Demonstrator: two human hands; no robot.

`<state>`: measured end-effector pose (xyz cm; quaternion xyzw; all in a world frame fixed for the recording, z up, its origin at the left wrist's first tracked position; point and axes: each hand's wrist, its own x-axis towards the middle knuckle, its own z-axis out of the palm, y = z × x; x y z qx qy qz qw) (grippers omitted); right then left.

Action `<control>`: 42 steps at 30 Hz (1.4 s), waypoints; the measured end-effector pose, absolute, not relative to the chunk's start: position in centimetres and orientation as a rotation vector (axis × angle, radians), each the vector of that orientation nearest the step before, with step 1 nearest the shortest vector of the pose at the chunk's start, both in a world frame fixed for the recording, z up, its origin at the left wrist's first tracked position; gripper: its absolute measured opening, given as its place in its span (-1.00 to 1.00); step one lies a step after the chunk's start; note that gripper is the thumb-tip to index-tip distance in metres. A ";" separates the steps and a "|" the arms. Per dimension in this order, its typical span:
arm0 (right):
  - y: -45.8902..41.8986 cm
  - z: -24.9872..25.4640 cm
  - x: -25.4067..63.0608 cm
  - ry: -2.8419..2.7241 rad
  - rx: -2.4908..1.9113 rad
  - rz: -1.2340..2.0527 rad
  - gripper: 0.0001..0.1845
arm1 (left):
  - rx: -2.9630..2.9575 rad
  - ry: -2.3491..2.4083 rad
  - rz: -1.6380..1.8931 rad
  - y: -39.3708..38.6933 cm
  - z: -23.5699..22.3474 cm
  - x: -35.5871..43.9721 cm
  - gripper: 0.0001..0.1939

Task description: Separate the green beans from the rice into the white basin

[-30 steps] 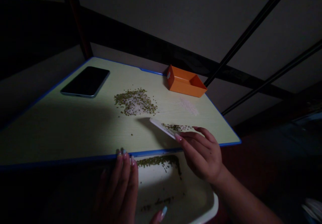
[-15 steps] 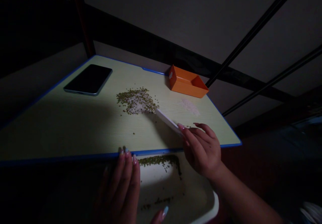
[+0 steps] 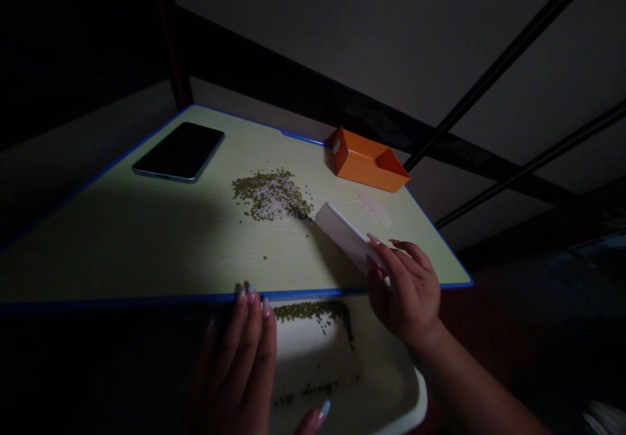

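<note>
My right hand [image 3: 408,291] is closed on a thin white flat piece [image 3: 347,236], perhaps a card or scraper, tilted above the table. Its far end is close to a pile of small green beans mixed with white grains [image 3: 274,197] that look like rice. My left hand [image 3: 247,360] is at the table's front edge with its fingers stretched out and its thumb apart, over the left side of a white basin [image 3: 415,399]. Green beans [image 3: 308,310] lie along the basin's far side. Whether the left palm presses on the basin is hidden.
The pale table [image 3: 166,239] has a blue edge. A dark-screened tablet [image 3: 180,151] lies at the back left, and an orange open box [image 3: 369,164] stands at the back right. A thin patch of white grains [image 3: 374,209] lies before the box. The wall is close behind.
My right hand has moved a little right with the white piece, away from the pile, and turned it so more of its face shows. My left hand keeps its place at the edge.
</note>
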<state>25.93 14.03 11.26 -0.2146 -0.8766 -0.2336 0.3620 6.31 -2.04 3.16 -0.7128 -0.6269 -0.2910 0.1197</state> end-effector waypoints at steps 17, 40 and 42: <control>14.5 11.0 25.5 -2.232 -0.585 -0.548 -0.31 | -2.071 -1.837 -0.859 -2.4 3.0 6.3 0.00; 15.1 10.9 25.3 -2.219 -0.594 -0.572 -0.36 | -2.080 -1.821 -0.866 -2.0 3.1 6.4 0.00; 15.2 10.8 25.3 -2.217 -0.601 -0.549 -0.36 | -2.080 -1.821 -0.859 -2.1 3.0 6.3 0.01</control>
